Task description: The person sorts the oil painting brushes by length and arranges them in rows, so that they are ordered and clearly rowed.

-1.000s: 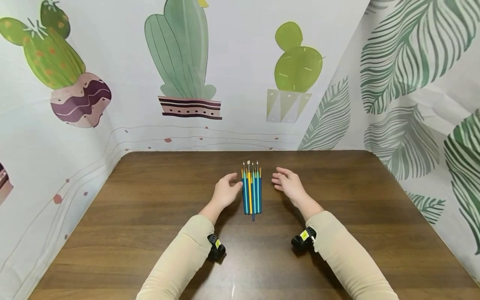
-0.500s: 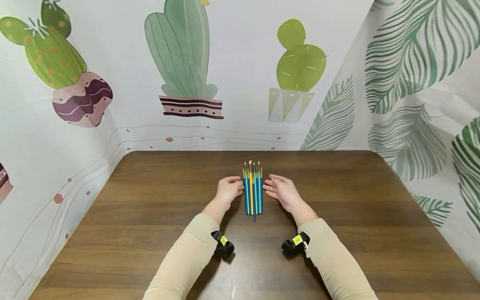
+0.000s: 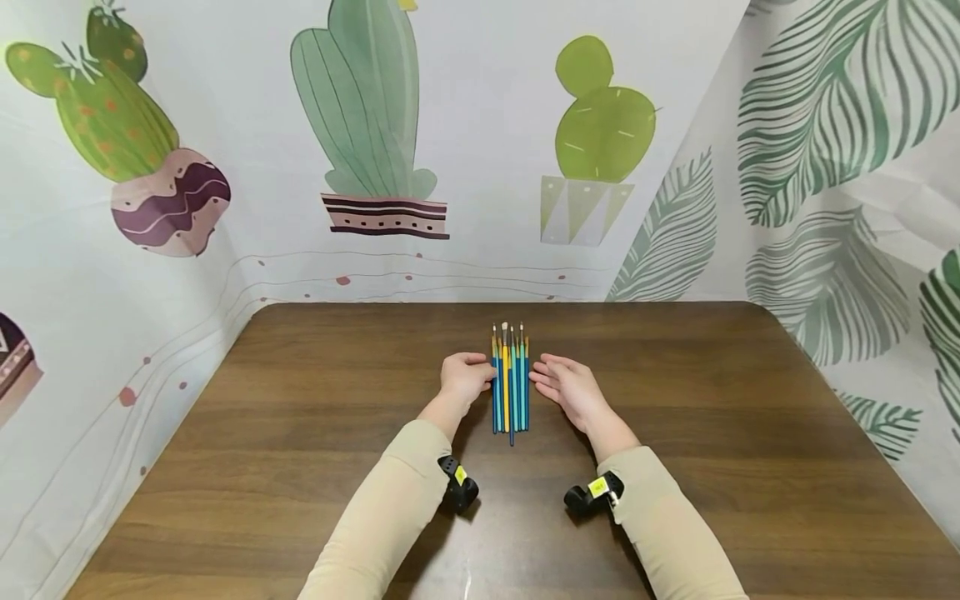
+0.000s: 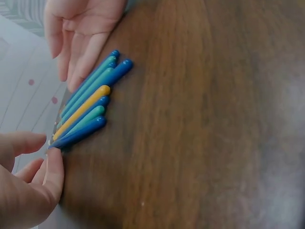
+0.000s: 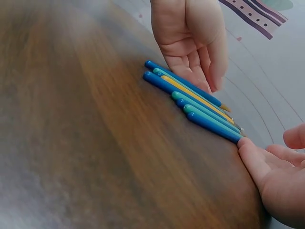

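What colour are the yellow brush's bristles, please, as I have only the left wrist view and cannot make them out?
Observer: In the head view, the yellow brush ends in whitish bristles.
Operator: Thank you. And what sort of tip does the outer blue brush beside the left hand have, please? I see only its handle.
Observer: The right wrist view shows that it ends in tan bristles.
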### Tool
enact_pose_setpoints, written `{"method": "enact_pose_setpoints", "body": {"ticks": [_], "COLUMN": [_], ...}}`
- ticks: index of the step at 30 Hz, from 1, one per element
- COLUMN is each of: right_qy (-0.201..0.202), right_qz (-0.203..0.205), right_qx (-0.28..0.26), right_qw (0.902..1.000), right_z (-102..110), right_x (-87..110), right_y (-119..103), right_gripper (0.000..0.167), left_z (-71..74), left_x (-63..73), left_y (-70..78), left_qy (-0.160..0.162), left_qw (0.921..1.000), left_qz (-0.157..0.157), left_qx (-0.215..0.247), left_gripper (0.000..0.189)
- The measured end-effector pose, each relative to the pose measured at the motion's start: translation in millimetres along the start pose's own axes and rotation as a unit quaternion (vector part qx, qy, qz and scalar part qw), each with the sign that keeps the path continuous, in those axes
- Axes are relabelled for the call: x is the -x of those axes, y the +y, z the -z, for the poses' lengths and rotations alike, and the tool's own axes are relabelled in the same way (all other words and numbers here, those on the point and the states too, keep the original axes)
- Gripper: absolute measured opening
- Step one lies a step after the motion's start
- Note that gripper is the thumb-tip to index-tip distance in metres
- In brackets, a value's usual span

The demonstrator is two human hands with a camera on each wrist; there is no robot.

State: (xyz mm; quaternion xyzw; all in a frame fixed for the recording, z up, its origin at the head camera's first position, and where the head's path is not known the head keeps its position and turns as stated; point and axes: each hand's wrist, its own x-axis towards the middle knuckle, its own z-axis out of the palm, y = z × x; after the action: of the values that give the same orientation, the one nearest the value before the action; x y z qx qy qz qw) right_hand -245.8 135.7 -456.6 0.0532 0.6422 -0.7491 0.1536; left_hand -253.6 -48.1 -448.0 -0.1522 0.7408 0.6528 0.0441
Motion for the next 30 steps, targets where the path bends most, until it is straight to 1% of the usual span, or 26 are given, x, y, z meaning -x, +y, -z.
{"method": "enact_pose_setpoints", "body": {"ticks": [3,7,11,15,18,30], "right_qy": [0.0,-0.002,-0.002,-0.005,-0.004,0.007], "right_qz": [-0.001,0.007,0.01,0.008,0.007,-0.004], "right_qx": [-0.001,-0.004,-0.008,-0.01,-0.012,-0.011], "right_qw": [1.0,1.0,0.9999,0.9999,0.9999,0.9999], "right_z": [1,1,2,1,1,1], "right_x": [-0.6,-2.0,-2.5,-1.8,-1.2,-2.5], "right_y": [-1,-3,-5,-5,-5,1], "right_gripper": [0.044,0.045,0.045,0.045,0.045,0.044], "left_z": [-2.9,-7.1,-10.7,-12.5,-12.4,-4.4], "left_x": [-1.5,-4.3,-6.5,-6.5,-6.1,-4.3], "left_y": [2.0,5.5,8.4,10.3,10.5,5.3], "left_qy": [0.013,0.034,0.056,0.065,0.062,0.04], "left_qw": [0.9995,0.9979,0.994,0.9911,0.992,0.9977], "left_qz": [0.003,-0.005,-0.008,-0.006,-0.004,0.018], "left_qx": [-0.028,-0.055,-0.093,-0.116,-0.11,-0.051], "left_gripper": [0.03,0.025,0.023,0.02,0.018,0.019]}}
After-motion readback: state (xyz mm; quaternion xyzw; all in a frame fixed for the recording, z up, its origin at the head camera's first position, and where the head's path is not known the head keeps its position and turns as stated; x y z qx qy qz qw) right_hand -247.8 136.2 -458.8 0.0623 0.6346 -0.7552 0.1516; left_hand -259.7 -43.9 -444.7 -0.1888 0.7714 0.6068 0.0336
